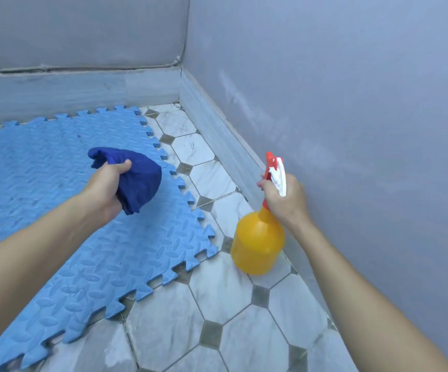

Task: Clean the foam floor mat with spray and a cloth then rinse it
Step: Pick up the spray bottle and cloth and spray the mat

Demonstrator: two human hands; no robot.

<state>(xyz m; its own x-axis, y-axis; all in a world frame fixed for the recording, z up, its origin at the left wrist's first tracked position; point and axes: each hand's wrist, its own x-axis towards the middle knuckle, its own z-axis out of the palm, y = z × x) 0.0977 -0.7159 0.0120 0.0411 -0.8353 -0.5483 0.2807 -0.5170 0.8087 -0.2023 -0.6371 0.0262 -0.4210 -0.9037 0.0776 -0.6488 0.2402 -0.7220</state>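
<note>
My left hand (pixel 104 187) bunches the blue cloth (pixel 134 178) above the foam mat (pixel 56 183); my right hand (pixel 284 197) clamps the yellow spray bottle's (pixel 257 242) neck, its nozzle seemingly aimed away from the mat, so spray could miss onto the tiled floor (pixel 217 291).

Blue foam mat (pixel 56 210) with jigsaw edges lies flat on the tiled floor. A bunched dark blue cloth (pixel 137 178) is above it; a yellow spray bottle (pixel 257 242) with red-and-white trigger hangs tilted to its right.

Foam mat (pixel 56 183) cut by left, bottom edges; spray bottle (pixel 259 242) neck hidden under right hand (pixel 284 200).
</note>
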